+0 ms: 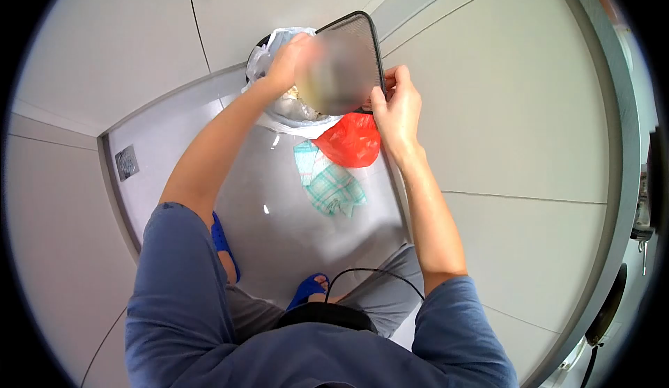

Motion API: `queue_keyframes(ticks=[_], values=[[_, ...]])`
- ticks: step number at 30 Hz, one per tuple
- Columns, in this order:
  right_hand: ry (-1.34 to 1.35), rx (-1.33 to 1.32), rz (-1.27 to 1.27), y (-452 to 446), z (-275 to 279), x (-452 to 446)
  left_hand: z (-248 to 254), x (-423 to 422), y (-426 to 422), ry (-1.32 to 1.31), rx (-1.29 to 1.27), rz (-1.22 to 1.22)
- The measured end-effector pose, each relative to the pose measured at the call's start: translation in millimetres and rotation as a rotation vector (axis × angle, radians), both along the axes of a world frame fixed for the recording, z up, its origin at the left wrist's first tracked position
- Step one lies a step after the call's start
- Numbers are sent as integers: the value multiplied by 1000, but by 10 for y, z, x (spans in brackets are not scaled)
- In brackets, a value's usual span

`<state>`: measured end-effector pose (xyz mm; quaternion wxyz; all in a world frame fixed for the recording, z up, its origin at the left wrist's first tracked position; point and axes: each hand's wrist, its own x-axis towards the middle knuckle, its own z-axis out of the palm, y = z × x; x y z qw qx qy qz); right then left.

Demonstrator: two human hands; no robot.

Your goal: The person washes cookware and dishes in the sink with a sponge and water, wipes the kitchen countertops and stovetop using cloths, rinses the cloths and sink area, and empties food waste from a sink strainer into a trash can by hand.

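My right hand [398, 106] is closed on the right edge of a black-rimmed mesh basket [362, 33], which is tilted beside a bin lined with a white plastic bag [302, 129]. Over the bag's opening is my left hand [291, 60], next to the basket's left side; its fingers are partly blurred. A blurred patch covers the middle of the basket, so what lies there cannot be made out. Some light-coloured waste shows inside the bag. Just below the basket lies a red plastic bag [352, 141].
A green and white checked cloth [331, 186] lies on the grey floor [258, 158]. Pale cabinet panels [516, 123] rise on the right. A floor drain [127, 163] is at the left. My feet in blue slippers [306, 290] stand near the bottom, with a black cable [376, 270] above my leg.
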<state>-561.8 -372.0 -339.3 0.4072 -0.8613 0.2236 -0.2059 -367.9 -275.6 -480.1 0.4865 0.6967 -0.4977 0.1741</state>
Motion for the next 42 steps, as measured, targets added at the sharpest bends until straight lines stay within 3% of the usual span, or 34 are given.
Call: queue_keyframes(ticks=[1, 3, 4, 6, 9, 12, 14, 15, 18, 21, 30, 34, 37, 40, 42], values=[[1, 2, 0, -18, -29, -8, -73, -56, -30, 1, 2, 0], [-14, -166, 7, -64, -92, -8, -171, -232, -86, 381, 29, -67], [-15, -164, 6, -80, -125, -3, -179, -291, -106, 210, -25, -86], [-45, -290, -8, -104, -178, 24, -146, -362, -87, 253, 27, -177], [-107, -267, 15, -98, -220, 64, -67, -410, -16, 291, 102, -330], [-73, -383, 42, -144, -290, 107, -39, -276, 57, 147, 181, -416], [-85, -454, 52, -164, -268, 117, 8, -118, 123, -25, 571, -371], [-96, -524, 62, -163, -251, 122, 61, -100, 153, -22, 575, -368], [-70, -442, 53, -171, -207, 123, 259, -143, 185, -43, 157, -238], [-132, -452, 55, -117, -168, 126, 419, -331, 108, 0, 15, -223], [-161, -500, 70, -29, -21, 136, 187, -247, 66, -332, 193, -179], [-169, -518, 83, 0, 3, 136, 248, -176, 119, -277, 157, -61], [-188, -526, 105, 31, 14, 137, 236, -213, 104, -190, 53, -241], [-185, -526, 109, 66, 50, 140, 142, -241, 96, -209, 153, -303], [-125, -546, 96, 53, 29, 140, 91, -151, 147, -397, 228, -191]])
